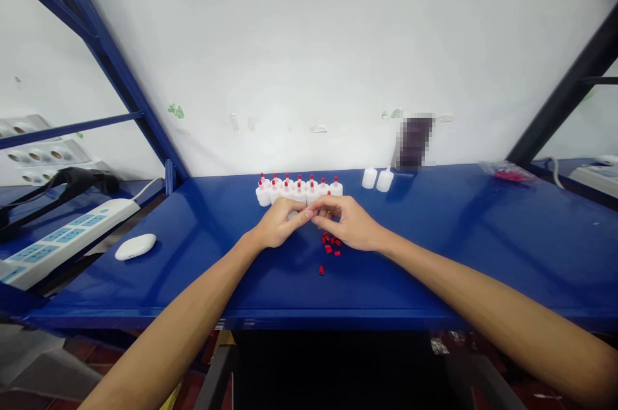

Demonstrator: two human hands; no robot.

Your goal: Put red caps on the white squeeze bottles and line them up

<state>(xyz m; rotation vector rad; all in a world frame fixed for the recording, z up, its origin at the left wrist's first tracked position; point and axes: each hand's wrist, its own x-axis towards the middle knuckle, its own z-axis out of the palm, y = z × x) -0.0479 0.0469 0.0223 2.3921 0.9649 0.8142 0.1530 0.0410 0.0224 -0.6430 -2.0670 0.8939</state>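
Note:
My left hand (280, 223) and my right hand (350, 223) meet fingertip to fingertip over the blue table. A patch of white shows between the left thumb and fingers, part of a small white bottle that the hand mostly covers. The right fingers are pinched together at the same spot, and what they hold is hidden. Just behind the hands stand several white squeeze bottles (275, 194) in rows, with red tips. Small red caps (329, 249) lie loose under and in front of my right hand, one (321, 270) closer to the front edge.
Two white bottles without red tips (369, 178) stand farther back on the right. A clear bag with red pieces (508, 172) lies at the right rear. On the left are a white rounded case (136, 247) and a power strip (72, 236). Blue posts frame the table (434, 281).

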